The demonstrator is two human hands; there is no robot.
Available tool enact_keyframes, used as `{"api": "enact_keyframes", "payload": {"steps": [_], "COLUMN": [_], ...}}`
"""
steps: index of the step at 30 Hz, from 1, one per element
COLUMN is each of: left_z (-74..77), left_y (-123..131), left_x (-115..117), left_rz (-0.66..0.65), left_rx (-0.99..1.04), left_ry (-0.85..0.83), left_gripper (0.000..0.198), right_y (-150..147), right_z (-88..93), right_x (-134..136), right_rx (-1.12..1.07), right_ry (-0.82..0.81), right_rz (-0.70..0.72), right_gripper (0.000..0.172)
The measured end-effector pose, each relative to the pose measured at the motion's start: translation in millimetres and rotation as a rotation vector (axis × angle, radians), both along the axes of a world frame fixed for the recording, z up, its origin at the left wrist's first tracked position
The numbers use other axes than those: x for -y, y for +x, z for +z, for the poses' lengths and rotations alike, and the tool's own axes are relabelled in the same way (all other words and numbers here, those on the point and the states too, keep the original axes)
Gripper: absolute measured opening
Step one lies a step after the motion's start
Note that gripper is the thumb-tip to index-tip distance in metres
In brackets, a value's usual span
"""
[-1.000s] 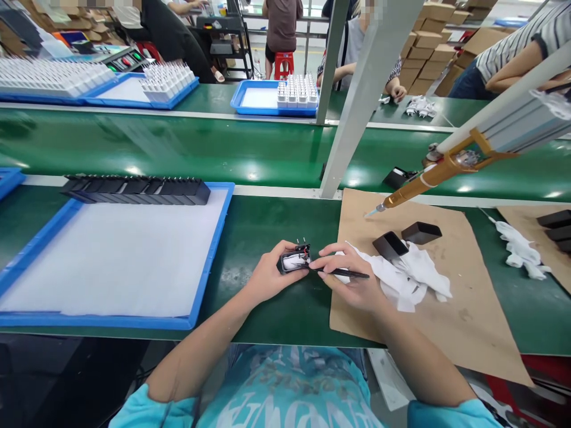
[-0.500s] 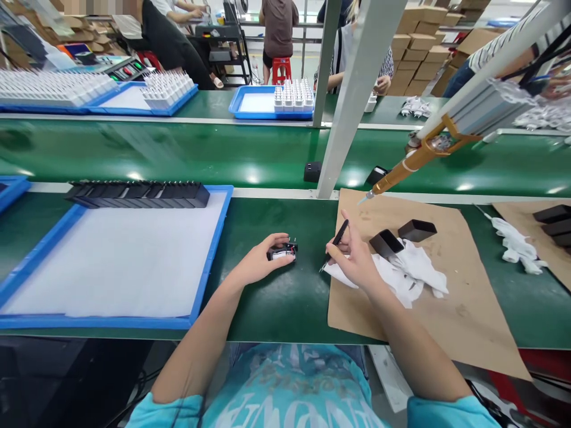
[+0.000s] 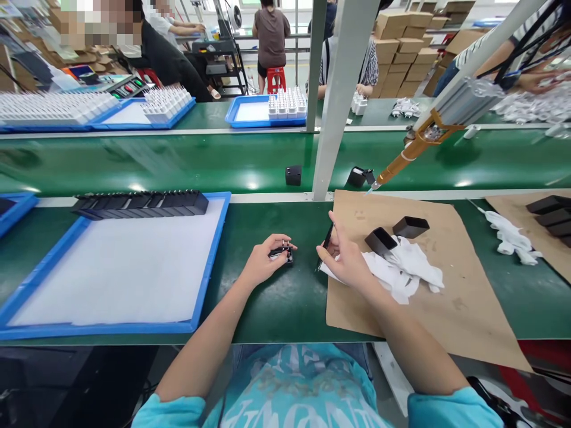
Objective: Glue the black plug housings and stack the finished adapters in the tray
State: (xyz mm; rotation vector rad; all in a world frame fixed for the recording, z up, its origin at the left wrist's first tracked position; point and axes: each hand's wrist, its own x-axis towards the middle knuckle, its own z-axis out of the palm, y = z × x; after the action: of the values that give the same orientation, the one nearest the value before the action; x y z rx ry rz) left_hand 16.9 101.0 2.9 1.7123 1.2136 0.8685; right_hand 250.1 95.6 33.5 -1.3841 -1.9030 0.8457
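Note:
In the head view, my left hand [image 3: 262,263] is closed around a small black plug part [image 3: 285,255] whose metal pins stick up, just above the green bench. My fingers hide much of it. My right hand [image 3: 347,260] pinches dark tweezers [image 3: 328,236] near the left edge of the brown cardboard sheet [image 3: 464,327]. The tweezers' tips point down, apart from the plug part. White gloves [image 3: 413,264] lie crumpled beside my right hand, with a black case [image 3: 380,241] resting against them and another black case [image 3: 410,226] behind.
To the left, a blue tray [image 3: 196,297] bears a row of black adapters [image 3: 147,204]. A white post [image 3: 341,89] rises ahead, and an orange-brown nozzle [image 3: 397,165] slants over the cardboard. Black pieces [image 3: 293,175] sit on the green conveyor [image 3: 200,160]. Several people work beyond.
The plug part has turned in my left hand, so its pins now point upward. My right hand has tilted the tweezers more upright. The head view has shifted slightly.

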Motion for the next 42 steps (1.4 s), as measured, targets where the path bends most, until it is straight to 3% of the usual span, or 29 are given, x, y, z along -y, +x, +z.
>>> {"api": "enact_keyframes", "payload": {"steps": [21,25,31,42], "left_z": [-5.3,7.4,16.6,8.6], "left_y": [0.7,-7.7,-6.7,-1.1], "left_x": [2.3,10.6,19.8,18.2], "left_rz": [0.004,-0.062,-0.028,-0.06], "left_rx": [-0.139,-0.287,-0.409,-0.354], "left_ry": [0.179,0.304,0.391,0.365], "left_gripper": [0.029,0.033,0.034,0.024], "right_y": [-3.0,-1.0,5.2,6.3], "right_z": [1.5,-0.8,-6.6,-13.0], "right_x": [0.8,-3.7,-14.5,-19.0], "right_rx": [0.058,0.244,0.673,0.696], "right_ry": [0.006,-0.005,-0.084,-0.112], "right_rz": [0.009,0.001,-0.004,0.026], "right_gripper": [0.074,0.073,0.073,0.071]}}
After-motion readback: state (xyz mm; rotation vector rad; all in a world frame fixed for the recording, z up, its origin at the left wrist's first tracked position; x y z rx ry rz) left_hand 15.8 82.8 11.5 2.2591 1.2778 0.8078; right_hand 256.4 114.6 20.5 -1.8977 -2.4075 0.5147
